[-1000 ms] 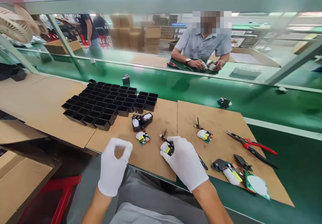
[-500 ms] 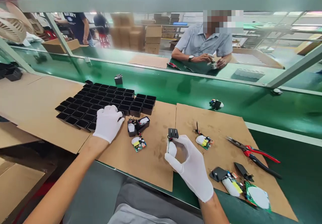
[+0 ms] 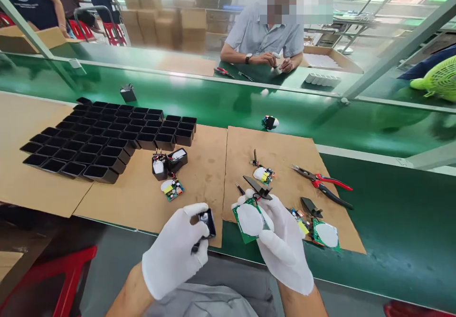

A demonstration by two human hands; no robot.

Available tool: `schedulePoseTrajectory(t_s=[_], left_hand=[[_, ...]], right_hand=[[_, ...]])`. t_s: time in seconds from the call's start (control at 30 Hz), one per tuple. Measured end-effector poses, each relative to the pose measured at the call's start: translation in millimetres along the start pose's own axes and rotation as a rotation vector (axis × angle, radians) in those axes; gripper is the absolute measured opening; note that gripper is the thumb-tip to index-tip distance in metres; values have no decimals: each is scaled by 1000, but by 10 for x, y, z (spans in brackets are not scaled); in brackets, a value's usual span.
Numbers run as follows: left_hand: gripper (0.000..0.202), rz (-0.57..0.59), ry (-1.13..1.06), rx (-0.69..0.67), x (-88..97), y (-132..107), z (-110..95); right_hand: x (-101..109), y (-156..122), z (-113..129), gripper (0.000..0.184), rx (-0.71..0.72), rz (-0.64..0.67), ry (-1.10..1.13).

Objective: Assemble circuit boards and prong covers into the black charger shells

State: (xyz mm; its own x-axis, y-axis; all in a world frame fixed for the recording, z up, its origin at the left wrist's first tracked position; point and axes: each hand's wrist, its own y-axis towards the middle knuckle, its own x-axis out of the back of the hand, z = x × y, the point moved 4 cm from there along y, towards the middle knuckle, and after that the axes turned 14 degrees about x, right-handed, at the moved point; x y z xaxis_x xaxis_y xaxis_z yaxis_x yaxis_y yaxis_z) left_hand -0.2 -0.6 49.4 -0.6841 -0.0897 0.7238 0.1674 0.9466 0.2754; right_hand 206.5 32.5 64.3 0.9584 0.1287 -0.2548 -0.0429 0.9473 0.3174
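With rows of open black plastic housings (image 3: 107,139) to the left and red-handled pliers (image 3: 326,187) to the right on the cardboard-covered bench (image 3: 203,174), the white-gloved left hand (image 3: 174,255) has its grip closed round a small black housing (image 3: 206,223) at the near edge, just beside the green circuit board (image 3: 249,219) pinched in the right hand (image 3: 281,246).

A: Bright enough?
B: Yes, even light from above. White glare streaks the glossy green conveyor belt (image 3: 213,103); shadows on the brown cardboard-covered desk (image 3: 203,174) are soft.
A: Sharp?
B: Up close, though the white-gloved left hand (image 3: 174,255) and right hand (image 3: 281,246) nearly wash out. Far brown cartons (image 3: 167,27) blur; the grey metal post (image 3: 392,60) slants at the wide-angle edge.
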Motion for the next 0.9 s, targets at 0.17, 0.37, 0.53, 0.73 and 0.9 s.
schedulePoseTrajectory(t_s=[0.17, 0.37, 0.53, 0.73, 0.9], left_hand=[[71, -56, -196, 257, -82, 4, 275], [68, 79, -282, 420, -141, 103, 295], [61, 162, -479, 514, -15, 143, 154], [57, -170, -480, 523, -23, 142, -20], [59, -396, -329, 648, -308, 179, -18]], right_hand=[[121, -146, 49, 40, 14, 11, -69], [47, -118, -13, 52, -86, 63, -87], [-12, -19, 63, 59, -118, 115, -32], [123, -258, 18, 61, -108, 1, 3], [65, -437, -240, 47, -189, -140, -5]])
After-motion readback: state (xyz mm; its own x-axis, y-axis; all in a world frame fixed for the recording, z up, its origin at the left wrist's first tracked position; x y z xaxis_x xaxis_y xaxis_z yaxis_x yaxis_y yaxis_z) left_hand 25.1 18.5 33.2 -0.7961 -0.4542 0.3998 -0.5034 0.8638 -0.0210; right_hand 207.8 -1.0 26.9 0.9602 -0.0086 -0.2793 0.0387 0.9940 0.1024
